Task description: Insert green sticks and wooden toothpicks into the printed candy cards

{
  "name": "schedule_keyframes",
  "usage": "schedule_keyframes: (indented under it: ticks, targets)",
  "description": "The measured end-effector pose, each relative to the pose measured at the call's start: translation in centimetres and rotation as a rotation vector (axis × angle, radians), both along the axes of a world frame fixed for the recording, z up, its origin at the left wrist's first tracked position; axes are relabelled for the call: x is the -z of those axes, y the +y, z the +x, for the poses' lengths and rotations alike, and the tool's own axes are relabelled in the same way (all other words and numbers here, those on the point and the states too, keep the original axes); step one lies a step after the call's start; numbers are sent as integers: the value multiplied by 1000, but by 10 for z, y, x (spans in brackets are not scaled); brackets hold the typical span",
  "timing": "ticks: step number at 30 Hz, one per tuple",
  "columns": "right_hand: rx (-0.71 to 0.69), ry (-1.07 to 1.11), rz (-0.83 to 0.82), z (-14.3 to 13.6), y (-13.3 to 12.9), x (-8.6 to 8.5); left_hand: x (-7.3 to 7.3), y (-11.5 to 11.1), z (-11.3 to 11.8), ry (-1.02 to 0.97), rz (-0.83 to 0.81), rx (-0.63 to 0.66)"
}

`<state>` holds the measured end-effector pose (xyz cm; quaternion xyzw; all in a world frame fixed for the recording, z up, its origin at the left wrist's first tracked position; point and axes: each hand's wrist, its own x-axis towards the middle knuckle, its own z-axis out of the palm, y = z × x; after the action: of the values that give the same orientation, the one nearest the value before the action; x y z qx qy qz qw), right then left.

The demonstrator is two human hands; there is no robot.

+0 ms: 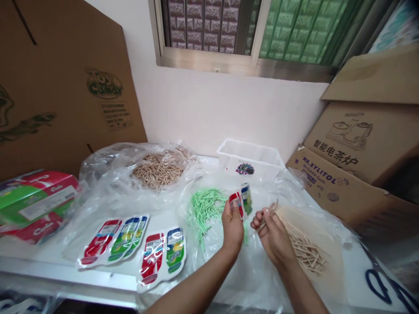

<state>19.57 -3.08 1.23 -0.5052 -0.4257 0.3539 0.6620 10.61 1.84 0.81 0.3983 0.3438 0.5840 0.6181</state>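
My left hand (233, 226) is closed on a printed candy packet (246, 199) with red and green bottle pictures, held upright over the plastic sheet. Pinched in the fingers of my right hand (274, 231) are a few thin brown sticks (273, 206), slightly blurred. Just right of that hand lies a loose pile of similar brown sticks (309, 253) on a tan sheet. Light green sticks (206, 208) are heaped left of my left hand. Two groups of matching packets, one a single packet (163, 257) and one an overlapping stack (113, 240), rest at the left front.
Behind the green sticks stands a white plastic bin (250, 159). A clear bag (108, 168) holds more brown sticks (159, 170). A red and green box (42, 200) sits far left. Cardboard boxes (343, 144) flank the table, and blue-handled scissors (378, 285) lie at the right edge.
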Motion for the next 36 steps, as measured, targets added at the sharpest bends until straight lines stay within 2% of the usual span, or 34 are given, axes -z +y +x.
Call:
schedule_keyframes:
  ticks: [1,3,5,7,11,14,17,19,25,28,30,33,36]
  targets:
    - [15,196,37,-13,4,3,3,-2,0,-48,-36,-5]
    - [25,404,33,-40,8,11,8,-6,1,-143,-103,1]
    - [29,413,-51,-62,8,20,11,-8,0,-175,-142,-3]
    - [34,316,-125,-73,4,28,12,-8,-3,-126,-149,-24]
    - [45,-38,-167,-62,-2,36,8,-1,-17,-59,-105,-13]
    - [-10,-497,-178,-43,-6,32,4,6,-25,-19,-21,3]
    - [-40,-1009,-118,-32,-10,24,2,11,-30,63,65,-6]
    - [-34,-1260,-71,-30,-12,18,1,10,-31,123,98,-29]
    - [-81,-1572,-66,-25,-9,7,1,7,-37,168,138,8]
    - [-73,-1624,-97,-24,-9,4,4,7,-42,272,186,11]
    - [-126,-1573,-137,-24,-10,1,8,8,-46,310,194,37]
    - [-265,-1345,-203,-18,-14,-7,11,8,-56,341,195,104]
    - [-339,-1112,-232,-8,-18,-20,10,7,-70,413,212,159]
